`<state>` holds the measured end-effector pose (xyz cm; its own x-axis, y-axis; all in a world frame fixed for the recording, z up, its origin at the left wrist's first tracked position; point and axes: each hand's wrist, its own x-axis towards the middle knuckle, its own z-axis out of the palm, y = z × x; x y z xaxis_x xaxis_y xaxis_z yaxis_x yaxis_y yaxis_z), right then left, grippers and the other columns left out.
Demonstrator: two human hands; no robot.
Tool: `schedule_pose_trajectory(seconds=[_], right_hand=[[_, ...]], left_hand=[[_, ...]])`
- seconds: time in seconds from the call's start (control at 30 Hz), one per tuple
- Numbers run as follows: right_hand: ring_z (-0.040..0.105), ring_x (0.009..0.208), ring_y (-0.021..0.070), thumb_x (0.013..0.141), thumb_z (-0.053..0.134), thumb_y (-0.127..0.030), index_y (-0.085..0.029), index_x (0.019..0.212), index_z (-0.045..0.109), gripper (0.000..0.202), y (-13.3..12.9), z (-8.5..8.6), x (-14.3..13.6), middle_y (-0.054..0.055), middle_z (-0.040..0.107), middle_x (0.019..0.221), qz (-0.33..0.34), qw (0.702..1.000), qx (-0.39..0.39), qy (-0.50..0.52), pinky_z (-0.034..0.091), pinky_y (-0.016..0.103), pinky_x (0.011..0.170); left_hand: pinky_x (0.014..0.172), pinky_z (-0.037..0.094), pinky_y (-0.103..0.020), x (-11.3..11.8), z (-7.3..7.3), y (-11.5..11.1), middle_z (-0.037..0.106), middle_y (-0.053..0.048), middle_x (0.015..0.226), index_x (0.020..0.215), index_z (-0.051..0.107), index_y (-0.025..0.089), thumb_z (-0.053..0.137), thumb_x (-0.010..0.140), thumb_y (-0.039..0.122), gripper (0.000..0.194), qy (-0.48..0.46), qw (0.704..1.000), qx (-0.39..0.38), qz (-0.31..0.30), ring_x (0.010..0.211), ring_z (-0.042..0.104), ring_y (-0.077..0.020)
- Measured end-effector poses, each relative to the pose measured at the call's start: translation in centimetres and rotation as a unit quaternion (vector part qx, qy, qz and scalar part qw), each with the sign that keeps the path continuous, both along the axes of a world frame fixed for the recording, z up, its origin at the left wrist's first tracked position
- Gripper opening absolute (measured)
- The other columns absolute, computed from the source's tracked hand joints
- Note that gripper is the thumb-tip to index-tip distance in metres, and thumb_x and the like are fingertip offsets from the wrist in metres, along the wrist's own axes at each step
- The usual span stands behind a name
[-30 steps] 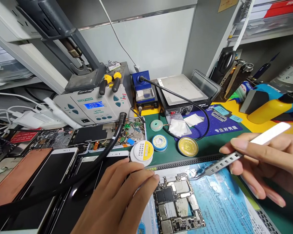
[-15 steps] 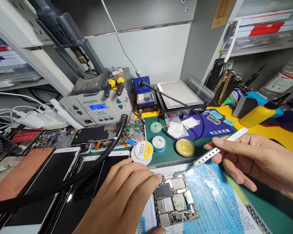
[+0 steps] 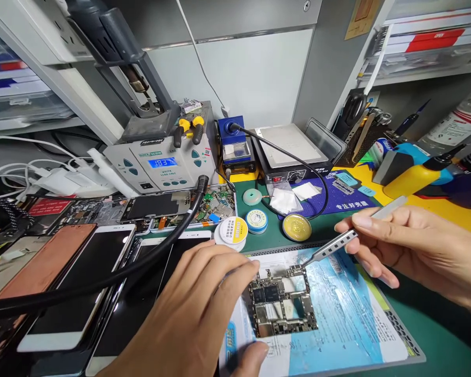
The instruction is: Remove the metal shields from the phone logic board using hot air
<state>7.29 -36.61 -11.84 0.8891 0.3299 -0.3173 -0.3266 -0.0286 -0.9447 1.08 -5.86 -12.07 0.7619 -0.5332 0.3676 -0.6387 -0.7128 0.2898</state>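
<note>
A phone logic board (image 3: 266,294) with several chips and cutout openings lies on a blue and white printed pad (image 3: 345,324). My left hand (image 3: 196,303) arches over the pad at the board's left side, thumb apart from the bent fingers. The index fingertip is by the board's upper left corner; whether it touches is unclear. In my right hand (image 3: 396,241), silver tweezers (image 3: 333,245) with a row of square holes are held between thumb and fingers. Their tip points down at the board's upper right corner, at or very near its edge.
Beyond the pad stand round tins (image 3: 256,221) and an open tin of yellow paste (image 3: 296,228). A black hose (image 3: 149,262) crosses over phones (image 3: 78,288) at left. Behind are a hot air station (image 3: 160,162) and a heating plate (image 3: 294,149). A yellow bottle (image 3: 412,180) lies at right.
The view has shifted slightly. The board appears turned and a bit higher in view, and the tweezers' tip is now at its upper right corner. My left thumb shows more.
</note>
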Motion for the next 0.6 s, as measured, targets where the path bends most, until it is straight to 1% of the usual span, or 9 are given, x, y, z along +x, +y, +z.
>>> schedule_pose_trajectory(seconds=[0.1,0.23,0.33,0.4,0.5,0.6], right_hand=[[0.061,0.046,0.0165,0.087,0.074,-0.050,-0.018,0.067,0.083,0.039,-0.2,0.5,-0.4,0.008,0.067,0.052,0.000,0.999,-0.013,-0.038,0.052,0.025,0.045],[0.064,0.046,0.0167,0.088,0.076,-0.046,-0.019,0.071,0.084,0.033,-0.9,0.5,-0.8,0.011,0.074,0.063,-0.012,0.997,-0.009,-0.078,0.055,0.027,0.045],[0.065,0.046,0.0183,0.087,0.077,-0.046,-0.020,0.075,0.085,0.030,-1.3,0.4,-0.8,0.011,0.075,0.062,-0.018,0.996,-0.007,-0.092,0.056,0.029,0.046],[0.065,0.046,0.0191,0.086,0.078,-0.047,-0.021,0.077,0.086,0.029,-1.3,0.4,-0.8,0.011,0.074,0.062,-0.022,0.995,-0.008,-0.094,0.057,0.030,0.046],[0.065,0.046,0.0192,0.084,0.080,-0.047,-0.022,0.079,0.086,0.026,-0.9,0.7,-0.9,0.011,0.074,0.060,-0.028,0.994,-0.004,-0.106,0.056,0.029,0.044],[0.064,0.046,0.0187,0.084,0.081,-0.046,-0.021,0.077,0.085,0.026,-0.5,0.9,-1.2,0.010,0.073,0.059,-0.032,0.991,-0.002,-0.130,0.056,0.029,0.045]], left_hand=[[0.112,0.046,-0.050,-0.1,0.1,0.2,0.062,-0.009,0.134,0.136,0.050,0.021,0.064,0.080,0.024,0.057,0.008,1.000,0.009,0.014,0.128,0.054,-0.0315],[0.108,0.049,-0.050,0.0,0.5,0.7,0.060,-0.012,0.132,0.135,0.050,0.018,0.070,0.076,0.027,0.063,0.004,1.000,0.021,-0.018,0.127,0.052,-0.0316],[0.108,0.048,-0.053,0.0,0.8,1.0,0.059,-0.014,0.131,0.134,0.050,0.017,0.072,0.076,0.028,0.063,0.014,0.999,0.022,-0.034,0.126,0.052,-0.0325],[0.112,0.045,-0.053,0.1,0.9,1.0,0.057,-0.013,0.132,0.135,0.049,0.017,0.071,0.077,0.026,0.063,0.029,0.999,0.015,-0.041,0.127,0.050,-0.0317],[0.115,0.040,-0.052,0.3,0.9,1.0,0.055,-0.013,0.131,0.134,0.049,0.016,0.069,0.077,0.021,0.060,0.047,0.997,-0.009,-0.055,0.128,0.047,-0.0296],[0.115,0.038,-0.053,0.6,0.9,1.1,0.056,-0.015,0.127,0.130,0.051,0.013,0.068,0.076,0.017,0.057,0.048,0.996,-0.032,-0.073,0.126,0.047,-0.0299]])
